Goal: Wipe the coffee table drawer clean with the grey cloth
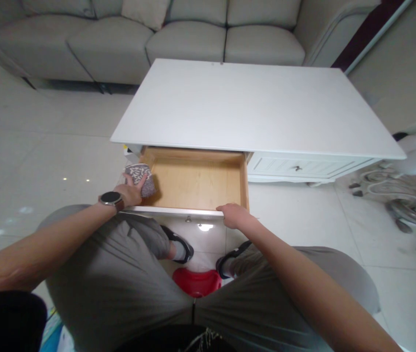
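A pulled-out drawer (196, 181) with a pale wooden inside and a white front juts from the white coffee table (244, 107) toward me. My left hand (133, 191), below a wristwatch, presses a grey-and-white patterned cleaning sponge (142, 177) at the drawer's left side. Its fingers lie over the sponge, which partly covers that side wall. On the right end of the drawer front, my right hand (234, 215) grips the top edge, thumb side toward the middle. A small knob (188, 219) sits on the front between both hands.
Behind the table stands a grey sofa (189, 44). A second drawer (299, 167) is closed at the right. Coiled hoses or cables (405, 190) lie on the floor to the right. Below me, a red plastic object (196, 282) is between my feet.
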{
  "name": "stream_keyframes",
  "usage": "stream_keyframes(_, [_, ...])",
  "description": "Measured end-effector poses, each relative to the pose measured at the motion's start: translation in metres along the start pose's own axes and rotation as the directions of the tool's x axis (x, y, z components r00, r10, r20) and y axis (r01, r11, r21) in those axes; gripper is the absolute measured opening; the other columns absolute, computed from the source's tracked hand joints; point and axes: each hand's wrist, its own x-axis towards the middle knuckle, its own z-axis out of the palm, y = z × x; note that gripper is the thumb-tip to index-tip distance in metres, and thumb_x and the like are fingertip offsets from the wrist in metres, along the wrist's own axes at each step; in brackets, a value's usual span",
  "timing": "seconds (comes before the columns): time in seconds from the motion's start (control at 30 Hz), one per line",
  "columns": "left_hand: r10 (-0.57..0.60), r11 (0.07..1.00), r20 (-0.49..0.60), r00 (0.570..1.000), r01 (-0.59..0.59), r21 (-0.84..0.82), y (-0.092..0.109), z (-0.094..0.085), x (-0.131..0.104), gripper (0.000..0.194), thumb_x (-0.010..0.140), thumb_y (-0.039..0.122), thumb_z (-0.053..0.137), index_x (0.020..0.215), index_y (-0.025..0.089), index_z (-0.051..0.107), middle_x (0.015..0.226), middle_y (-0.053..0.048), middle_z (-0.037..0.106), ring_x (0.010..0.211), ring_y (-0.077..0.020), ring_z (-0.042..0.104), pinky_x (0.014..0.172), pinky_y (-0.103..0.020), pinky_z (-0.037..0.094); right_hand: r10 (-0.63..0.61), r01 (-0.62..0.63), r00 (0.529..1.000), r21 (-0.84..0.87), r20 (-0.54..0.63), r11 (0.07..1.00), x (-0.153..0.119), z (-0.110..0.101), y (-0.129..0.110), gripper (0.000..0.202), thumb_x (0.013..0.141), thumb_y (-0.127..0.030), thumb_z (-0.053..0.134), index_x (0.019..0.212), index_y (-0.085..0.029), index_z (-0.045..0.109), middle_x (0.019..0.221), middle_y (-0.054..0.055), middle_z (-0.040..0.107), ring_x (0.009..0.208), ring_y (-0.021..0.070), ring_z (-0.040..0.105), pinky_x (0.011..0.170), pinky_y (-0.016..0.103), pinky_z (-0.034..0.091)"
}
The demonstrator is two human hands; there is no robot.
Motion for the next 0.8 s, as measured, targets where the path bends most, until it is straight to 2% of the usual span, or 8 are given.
stream_keyframes(0.1, [-0.081,0.996,-0.025,0.996,0.082,0.035,0.004,-0.003,-0.001,0.082,0.101,0.032,0.044,0.170,0.006,0.008,0.164,-0.049,0.010,0.115,-0.0520,0.069,0.093,-0.057,0.053,0.008,-0.008,1.000,-0.002,-0.009,1.000,-0.001,0.000,0.000,0.054,0.090,-0.014,0.060,0.141,-0.026,0.068,0.134,0.014,0.072,0.125,0.0292,0.067,0.100,0.038,0.052])
stream_keyframes(0.2, [-0.092,0.995,-0.023,0.995,0.093,0.040,0.005,-0.006,-0.003,0.081,0.102,0.034,0.044,0.171,0.011,0.009,0.165,-0.048,0.009,0.113,-0.0498,0.071,0.091,-0.054,0.054,0.008,-0.008,1.000,-0.005,-0.009,1.000,-0.002,-0.001,0.000,0.055,0.090,-0.013,0.059,0.142,-0.025,0.067,0.134,0.014,0.072,0.125,0.0292,0.067,0.100,0.038,0.051])
stream_keyframes(0.4, [-0.093,0.995,-0.020,0.995,0.094,0.032,0.007,-0.012,-0.009,0.083,0.104,0.036,0.043,0.170,0.007,0.002,0.163,-0.050,0.009,0.115,-0.0509,0.070,0.091,-0.053,0.054,0.012,-0.012,1.000,-0.006,0.003,1.000,-0.002,-0.002,-0.001,0.056,0.090,-0.013,0.059,0.144,-0.025,0.067,0.135,0.015,0.072,0.125,0.0298,0.066,0.100,0.038,0.051])
stream_keyframes(0.6, [-0.092,0.996,-0.005,0.996,0.092,-0.014,0.009,-0.017,-0.012,0.085,0.102,0.035,0.049,0.171,0.010,0.006,0.164,-0.049,0.010,0.111,-0.0479,0.072,0.092,-0.053,0.055,0.002,-0.002,1.000,-0.015,0.005,1.000,-0.003,-0.003,-0.002,0.055,0.091,-0.013,0.057,0.144,-0.024,0.066,0.136,0.015,0.071,0.125,0.0305,0.067,0.100,0.038,0.052])
stream_keyframes(0.8, [-0.088,0.996,-0.013,0.996,0.088,0.017,0.007,-0.014,-0.011,0.083,0.104,0.038,0.042,0.171,0.009,0.002,0.165,-0.048,0.008,0.115,-0.0472,0.071,0.092,-0.052,0.053,0.006,-0.006,1.000,-0.015,0.013,1.000,-0.004,-0.005,-0.003,0.055,0.091,-0.012,0.057,0.143,-0.023,0.066,0.136,0.016,0.071,0.125,0.0311,0.067,0.100,0.038,0.052])
